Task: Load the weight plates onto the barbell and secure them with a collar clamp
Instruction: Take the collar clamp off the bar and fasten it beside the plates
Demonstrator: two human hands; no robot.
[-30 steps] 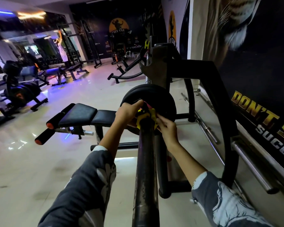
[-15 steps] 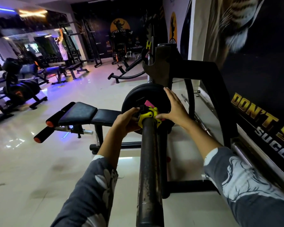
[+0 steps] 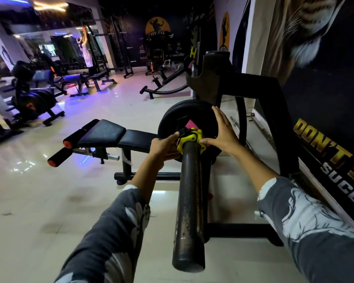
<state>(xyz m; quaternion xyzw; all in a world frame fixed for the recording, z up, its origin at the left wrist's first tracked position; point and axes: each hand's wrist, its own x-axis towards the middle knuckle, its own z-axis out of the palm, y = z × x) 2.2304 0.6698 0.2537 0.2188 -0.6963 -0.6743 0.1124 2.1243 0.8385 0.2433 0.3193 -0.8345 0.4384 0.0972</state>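
A dark, worn barbell sleeve (image 3: 189, 201) runs from the bottom centre away from me. A black weight plate (image 3: 184, 115) sits on it, with a pink sticker on its face. A yellow collar clamp (image 3: 190, 138) with a black lever wraps the sleeve right against the plate. My left hand (image 3: 161, 146) grips the clamp's left side, thumb on the black lever. My right hand (image 3: 221, 131) lies flat on the plate's right face, fingers spread upward, thumb touching the clamp.
The black rack frame (image 3: 253, 82) stands behind the plate and curves down on the right beside the poster wall (image 3: 325, 129). A black padded bench (image 3: 102, 133) with orange-capped rollers sits to the left. Other machines (image 3: 29, 99) stand far left on the glossy floor.
My right hand left the clamp's front and opened flat against the plate's right side. My left hand stayed on the clamp, which now sits uncovered against the plate.
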